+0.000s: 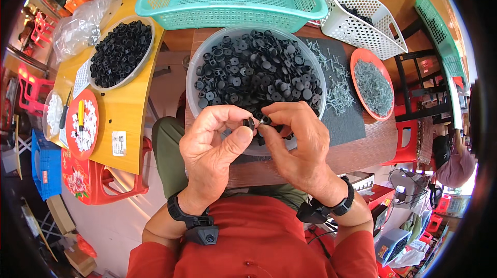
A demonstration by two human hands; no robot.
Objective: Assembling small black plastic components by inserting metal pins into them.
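Observation:
My left hand [213, 141] pinches a small round black plastic part [249, 122] between thumb and forefinger. Opposite it, my right hand [299, 138] is closed in a pinch on a small silvery screw [262, 121], its tip close to the black part. Whether the two touch is too small to make out. Some black shows by the right fingers too, partly hidden. Both hands are over the near rim of a wide clear plastic bowl [192, 79], heaped with black plastic parts [253, 66], some knob-like and some hexagonal.
Right of the bowl, loose screws [339, 89] lie on a dark mat [354, 129] beside an orange-red plate [359, 61] of screws. A teal basket [228, 13] and a white perforated basket [357, 35] stand behind. On the left, a yellow table [132, 143] bears another bowl [151, 45] of black parts.

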